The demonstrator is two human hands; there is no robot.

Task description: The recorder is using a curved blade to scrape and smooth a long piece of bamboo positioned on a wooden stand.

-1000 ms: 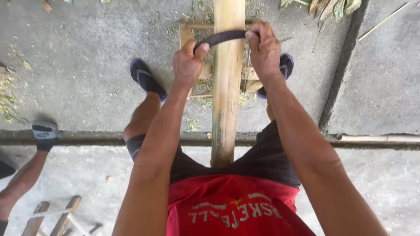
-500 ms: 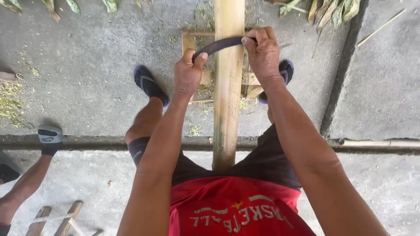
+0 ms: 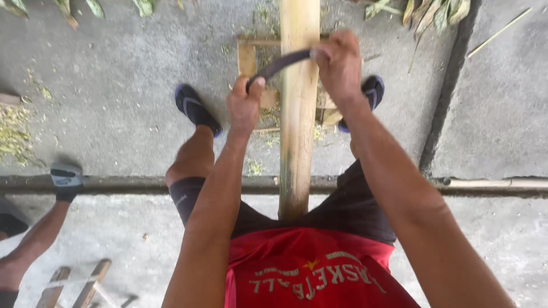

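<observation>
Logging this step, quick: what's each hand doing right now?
Left hand: closed on one end of the curved blade.
Right hand: closed on the blade's other end, at the bamboo pole.

Red printed shirt [image 3: 308, 268], dark shorts [image 3: 359, 205], dark blue sandals [image 3: 194, 108].

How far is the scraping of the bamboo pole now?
Done: the pole looks pale and bare under the hands, and scraps lie on the concrete. In hand: left hand and right hand grip the curved blade across it. Left: the near end looks greenish.
</observation>
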